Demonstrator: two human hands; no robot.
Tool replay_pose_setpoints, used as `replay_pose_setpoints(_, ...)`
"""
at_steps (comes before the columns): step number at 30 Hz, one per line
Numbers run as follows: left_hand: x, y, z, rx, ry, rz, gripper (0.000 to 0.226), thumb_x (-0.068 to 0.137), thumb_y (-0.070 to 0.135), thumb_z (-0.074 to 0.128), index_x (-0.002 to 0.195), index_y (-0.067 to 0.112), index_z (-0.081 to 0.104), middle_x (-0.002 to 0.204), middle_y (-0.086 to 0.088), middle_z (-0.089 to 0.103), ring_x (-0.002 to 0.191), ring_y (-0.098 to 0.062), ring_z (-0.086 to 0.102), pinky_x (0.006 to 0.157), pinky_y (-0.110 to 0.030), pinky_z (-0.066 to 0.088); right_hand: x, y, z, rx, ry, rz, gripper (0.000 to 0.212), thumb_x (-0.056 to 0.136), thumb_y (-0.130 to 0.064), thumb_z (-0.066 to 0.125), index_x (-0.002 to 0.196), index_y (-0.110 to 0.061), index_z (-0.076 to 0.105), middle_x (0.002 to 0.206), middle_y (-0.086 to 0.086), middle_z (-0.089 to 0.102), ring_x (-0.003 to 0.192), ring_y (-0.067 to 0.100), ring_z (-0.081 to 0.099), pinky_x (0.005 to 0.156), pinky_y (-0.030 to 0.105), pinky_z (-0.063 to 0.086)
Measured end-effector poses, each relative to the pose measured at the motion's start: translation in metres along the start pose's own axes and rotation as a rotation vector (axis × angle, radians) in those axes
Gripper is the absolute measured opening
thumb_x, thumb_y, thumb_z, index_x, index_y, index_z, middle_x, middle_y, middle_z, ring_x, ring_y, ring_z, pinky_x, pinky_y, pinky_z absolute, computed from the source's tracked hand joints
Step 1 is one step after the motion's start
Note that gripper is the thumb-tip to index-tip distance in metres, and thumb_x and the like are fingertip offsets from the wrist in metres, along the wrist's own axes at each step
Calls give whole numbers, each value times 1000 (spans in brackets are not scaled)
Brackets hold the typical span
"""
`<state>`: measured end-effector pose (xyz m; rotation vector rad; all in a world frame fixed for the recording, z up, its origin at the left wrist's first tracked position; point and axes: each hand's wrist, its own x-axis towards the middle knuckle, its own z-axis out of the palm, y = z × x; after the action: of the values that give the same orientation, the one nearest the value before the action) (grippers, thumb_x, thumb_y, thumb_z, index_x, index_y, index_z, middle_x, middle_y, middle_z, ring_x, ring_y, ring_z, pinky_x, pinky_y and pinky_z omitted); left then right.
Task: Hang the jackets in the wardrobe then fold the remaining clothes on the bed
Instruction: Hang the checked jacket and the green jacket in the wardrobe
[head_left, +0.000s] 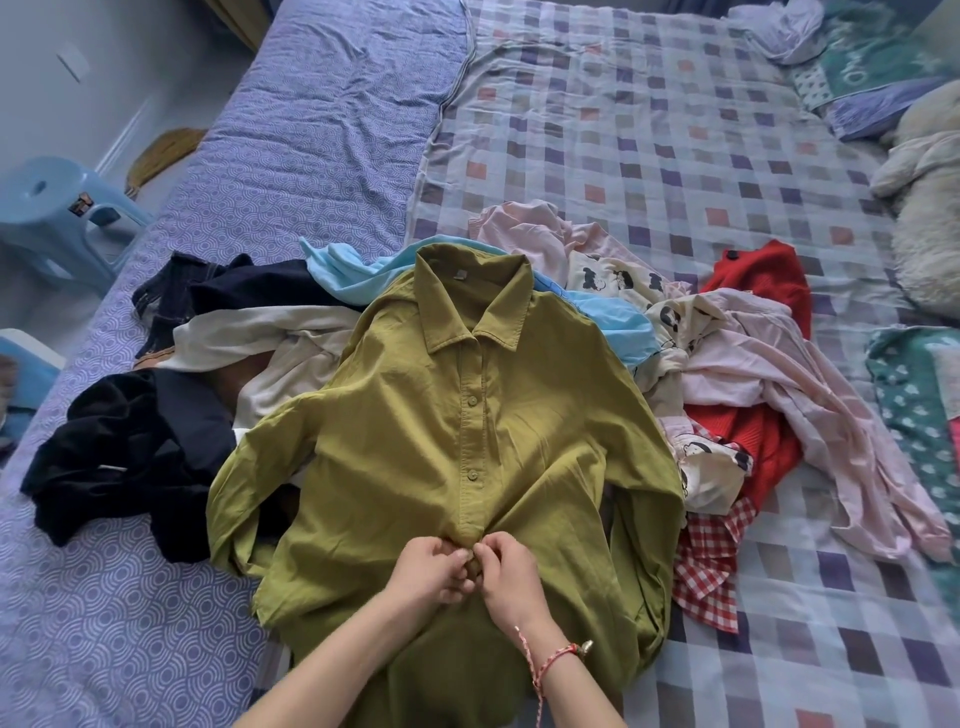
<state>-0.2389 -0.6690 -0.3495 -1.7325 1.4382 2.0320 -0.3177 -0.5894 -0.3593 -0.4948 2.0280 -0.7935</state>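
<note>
An olive-green collared shirt (441, 426) lies face up on the bed, collar away from me, spread over a heap of clothes. My left hand (428, 569) and my right hand (511, 577) meet at the button placket near the shirt's lower part, fingers curled and pinching the fabric at a button. To the left lie black and dark garments (130, 457) and a cream one (270, 338). A light blue piece (353, 275) shows behind the collar. Pink clothes (769, 374), a cartoon-print garment (628, 280), a red sweater (763, 280) and a red checked cloth (711, 561) lie to the right.
The bed carries a purple patterned sheet (311, 130) on the left and a checked quilt (675, 130) on the right. A blue plastic stool (52, 218) stands on the floor at left. A cream plush toy (924, 208) and teal bedding (883, 57) sit at the right edge.
</note>
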Motion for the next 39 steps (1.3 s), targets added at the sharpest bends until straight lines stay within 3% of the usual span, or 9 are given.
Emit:
replay_pose_setpoints(4, -1, 5, -8, -232, -113, -177, 21, 96, 8, 48, 76, 7, 53, 59, -3, 55, 47, -11, 61, 43, -19, 48, -1, 6, -6, -124, 17, -105, 12, 96, -18, 47, 85, -19, 50, 87, -2, 56, 84, 12, 51, 74, 17, 35)
replay_pose_setpoints(8, -7, -24, -5, 572, 151, 261, 25, 90, 40, 56, 79, 20, 48, 83, 3, 51, 73, -12, 54, 62, -27, 42, -12, 27, -22, -18, 175, 18, 11, 96, -16, 48, 87, -17, 54, 91, 1, 60, 88, 14, 54, 73, 18, 34)
replay_pose_setpoints(11, -14, -48, -3, 952, 230, 285, 41, 83, 55, 56, 101, 20, 45, 98, 5, 43, 99, -16, 52, 75, -26, 40, -25, 49, -24, -136, 90, 61, 14, 94, -13, 50, 82, -20, 52, 90, 1, 61, 88, 16, 55, 74, 20, 37)
replay_pose_setpoints(15, -17, -73, 3, 1219, 331, 558, 49, 39, 30, 90, 73, 14, 59, 69, 0, 53, 54, -18, 58, 41, -27, 45, -42, 59, -18, -234, 18, 52, 25, 92, -9, 49, 78, -30, 45, 95, -2, 60, 88, 12, 55, 78, 19, 42)
replay_pose_setpoints(20, -10, -81, 9, 1174, 386, 594, 46, 28, 15, 91, 62, 13, 60, 56, 0, 53, 41, -17, 54, 31, -23, 37, -53, 60, -9, -317, 70, -146, 22, 92, -11, 47, 104, -21, 62, 107, -2, 61, 100, 12, 58, 89, 20, 44)
replay_pose_setpoints(24, -7, -86, 4, 1012, 382, 674, 28, 58, 12, 86, 63, 15, 59, 59, 3, 54, 46, -15, 56, 36, -22, 40, -48, 63, -3, -465, 125, -168, 37, 99, -22, 40, 136, -20, 42, 125, -1, 50, 107, 16, 56, 89, 25, 44)
replay_pose_setpoints(31, -37, -95, 7, 701, 264, 593, 29, 95, 19, 45, 69, 24, 33, 68, 5, 43, 68, -19, 43, 62, -25, 29, -37, 56, -1, -682, 181, -127, 23, 93, -19, 51, 116, -14, 48, 109, 3, 56, 93, 20, 62, 73, 28, 47)
replay_pose_setpoints(35, -48, -98, 17, 726, 205, 568, 37, 95, 28, 50, 68, 32, 25, 70, 14, 41, 73, -14, 45, 64, -20, 27, -39, 57, 6, -777, 229, -262, 49, 31, -7, 93, 66, -15, 60, 56, -2, 54, 40, 12, 54, 33, 21, 40)
replay_pose_setpoints(39, -50, -95, 25, 629, 201, 395, 37, 87, 18, 62, 66, 30, 33, 68, 14, 44, 74, -17, 46, 64, -18, 29, -41, 65, 8, -744, 220, -270, 51, 26, -7, 93, 65, -16, 61, 56, -2, 54, 37, 12, 53, 33, 21, 41)
